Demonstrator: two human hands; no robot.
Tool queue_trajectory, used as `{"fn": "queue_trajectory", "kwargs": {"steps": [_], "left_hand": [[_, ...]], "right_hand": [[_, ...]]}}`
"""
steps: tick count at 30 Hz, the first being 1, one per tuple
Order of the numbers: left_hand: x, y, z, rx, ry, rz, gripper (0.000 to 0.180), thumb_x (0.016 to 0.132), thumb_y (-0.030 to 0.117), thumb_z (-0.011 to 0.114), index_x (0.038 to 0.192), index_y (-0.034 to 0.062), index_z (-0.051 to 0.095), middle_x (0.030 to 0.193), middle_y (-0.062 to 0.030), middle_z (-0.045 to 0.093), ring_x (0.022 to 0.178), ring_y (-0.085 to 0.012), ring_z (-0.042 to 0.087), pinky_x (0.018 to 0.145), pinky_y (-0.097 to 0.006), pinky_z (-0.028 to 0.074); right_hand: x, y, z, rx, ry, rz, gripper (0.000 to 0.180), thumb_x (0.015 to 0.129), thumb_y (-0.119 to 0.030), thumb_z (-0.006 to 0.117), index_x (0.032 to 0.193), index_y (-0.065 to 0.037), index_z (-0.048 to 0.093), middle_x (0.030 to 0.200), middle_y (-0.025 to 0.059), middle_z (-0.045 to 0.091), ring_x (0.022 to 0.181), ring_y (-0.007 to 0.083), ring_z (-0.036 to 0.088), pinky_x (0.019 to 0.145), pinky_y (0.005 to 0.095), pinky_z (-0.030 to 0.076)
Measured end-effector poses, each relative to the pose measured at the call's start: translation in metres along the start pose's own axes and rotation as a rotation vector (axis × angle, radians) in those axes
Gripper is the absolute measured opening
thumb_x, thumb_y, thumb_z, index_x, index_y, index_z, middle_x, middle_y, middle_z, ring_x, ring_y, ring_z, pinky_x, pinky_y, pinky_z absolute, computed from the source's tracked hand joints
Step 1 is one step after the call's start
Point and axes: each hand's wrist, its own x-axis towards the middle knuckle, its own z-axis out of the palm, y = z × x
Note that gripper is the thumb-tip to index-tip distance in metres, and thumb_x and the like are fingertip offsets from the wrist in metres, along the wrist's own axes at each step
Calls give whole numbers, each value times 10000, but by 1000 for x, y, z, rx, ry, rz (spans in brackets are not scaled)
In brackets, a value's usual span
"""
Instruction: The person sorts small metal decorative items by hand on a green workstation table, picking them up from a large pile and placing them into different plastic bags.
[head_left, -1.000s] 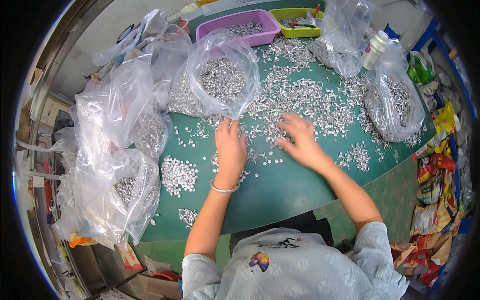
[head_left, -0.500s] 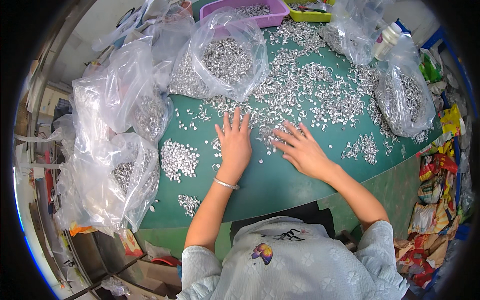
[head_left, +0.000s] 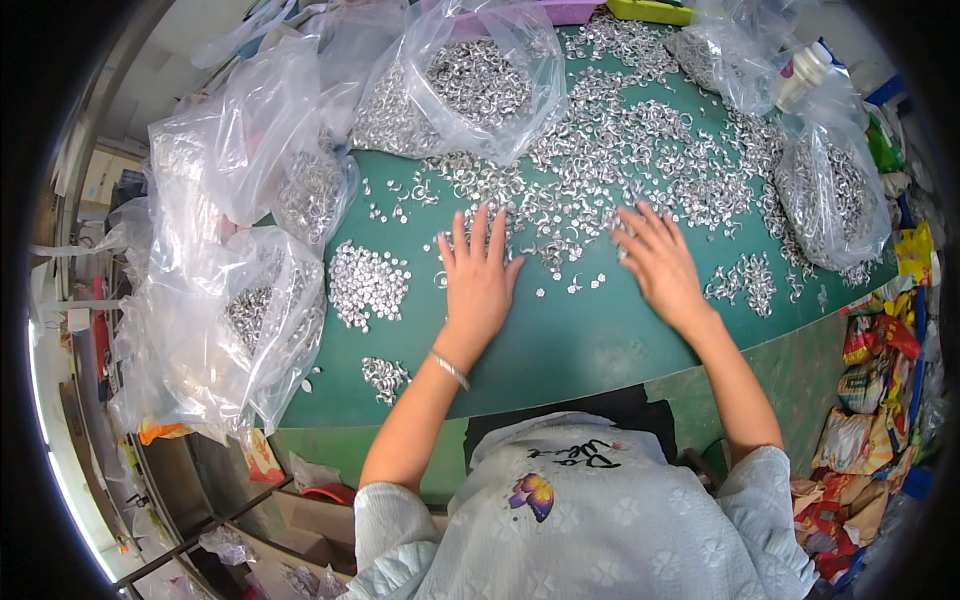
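A wide spread of small, curved silvery metal pieces (head_left: 590,165) covers the far middle of the green table (head_left: 560,350). At its near edge my left hand (head_left: 478,290) lies palm down, its fingers stretched and a little apart, with the fingertips touching some pieces. My right hand (head_left: 662,268) is open over the spread's near right edge, fingers bent slightly and a bit blurred. A few loose flower-shaped pieces (head_left: 575,284) lie between the hands. Left of my left hand sits a heap of small, flower-like silver pieces (head_left: 368,286).
Clear plastic bags of metal pieces stand at the back (head_left: 480,85), left (head_left: 270,310) and right (head_left: 830,200). A white bottle (head_left: 803,75) leans by the right bag. Small piles lie near left (head_left: 384,379) and right (head_left: 742,284). Purple (head_left: 570,12) and yellow-green trays (head_left: 650,12) edge the back.
My right hand has moved right, away from my left hand, which stays at the near edge of the spread. The view has shifted, so the table sits higher in the picture.
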Motion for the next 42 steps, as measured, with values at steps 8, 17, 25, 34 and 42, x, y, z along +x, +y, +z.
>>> {"fn": "queue_trajectory", "kwargs": {"steps": [8, 17, 25, 34, 42], "left_hand": [[67, -33, 20, -88, 91, 109, 512, 901, 297, 625, 1342, 70, 497, 1414, -178, 425, 1324, -454, 341, 1072, -590, 295], [61, 7, 7, 31, -131, 76, 504, 964, 346, 508, 1381, 67, 460, 1473, -181, 366, 1384, -419, 281, 1078, -644, 233], [-11, 37, -20, -108, -269, 204, 532, 914, 175, 583, 1411, 82, 420, 1514, -124, 335, 1399, -377, 281, 1099, -610, 247], [-31, 47, -24, -187, -238, 216, 501, 870, 63, 601, 1357, 75, 482, 1479, -135, 377, 1377, -395, 313, 1102, -591, 268], [-41, 29, -30, -246, -8, -18, 308, 865, 15, 596, 1171, 29, 613, 1405, -174, 446, 1323, -414, 389, 1091, -555, 305]], "right_hand": [[59, -23, -5, 96, 152, 80, 462, 873, -265, 649, 1302, -129, 545, 1397, 168, 449, 1349, 400, 352, 1098, 560, 275], [91, -21, 22, 31, -187, -11, 668, 893, -600, 504, 1423, -197, 457, 1544, 149, 282, 1430, 462, 155, 1134, 621, 158], [21, -20, -17, 240, -200, -272, 369, 835, -168, 682, 1200, -165, 634, 1358, 56, 518, 1361, 291, 380, 1131, 529, 277], [-8, -31, -25, 267, 10, -6, 202, 792, -104, 706, 983, -52, 667, 1243, 81, 569, 1286, 318, 452, 1069, 502, 332], [-4, -37, -22, 271, 177, 127, 237, 766, -49, 711, 998, -56, 663, 1122, 77, 596, 1098, 289, 528, 906, 420, 409]]}}
